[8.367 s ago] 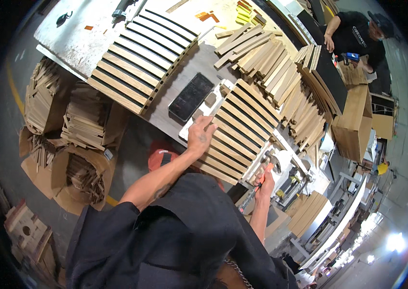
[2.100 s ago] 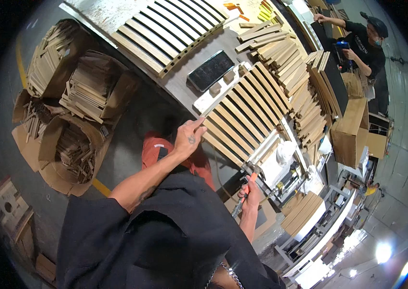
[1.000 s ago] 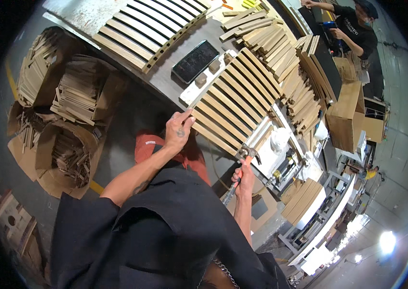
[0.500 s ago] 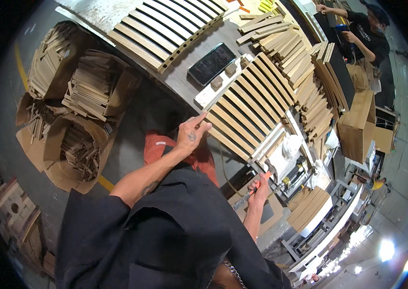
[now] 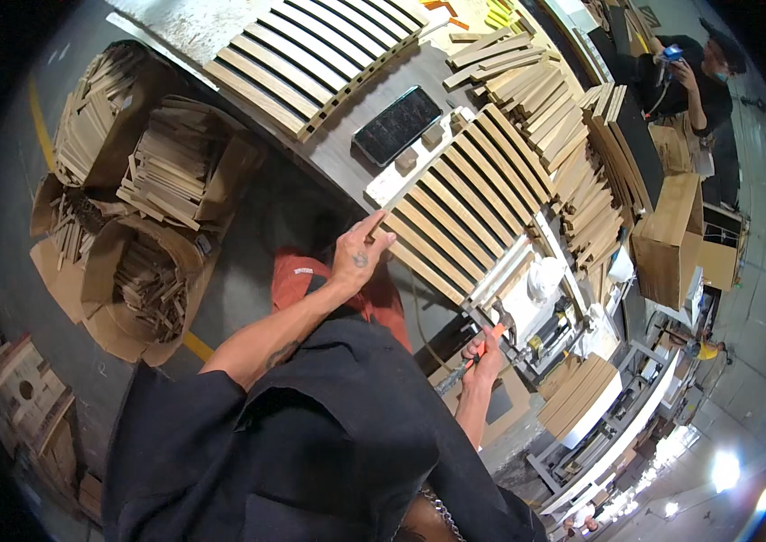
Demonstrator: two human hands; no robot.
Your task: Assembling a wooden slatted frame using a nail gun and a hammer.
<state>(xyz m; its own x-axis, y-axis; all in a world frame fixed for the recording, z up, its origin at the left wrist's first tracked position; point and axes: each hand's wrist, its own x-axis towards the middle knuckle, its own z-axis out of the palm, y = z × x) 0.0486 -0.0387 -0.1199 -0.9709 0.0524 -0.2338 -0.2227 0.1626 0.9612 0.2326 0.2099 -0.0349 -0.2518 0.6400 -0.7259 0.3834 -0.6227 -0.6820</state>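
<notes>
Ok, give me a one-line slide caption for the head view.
Left hand steadies a curved panel of pale wooden slats while the right hand grips an orange-handled tool at its edge.

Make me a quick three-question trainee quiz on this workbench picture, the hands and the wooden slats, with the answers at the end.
1. True or false: the right hand holds a tool with an orange handle.
2. What does the left hand rest on? A. the near edge of the slat panel; B. the dark flat tablet; C. a cardboard box of offcuts.
3. Fill in: a second slat panel lies on the bench to the ____ of the tablet.

Key
1. True.
2. A.
3. Left, further up in the picture.
</notes>
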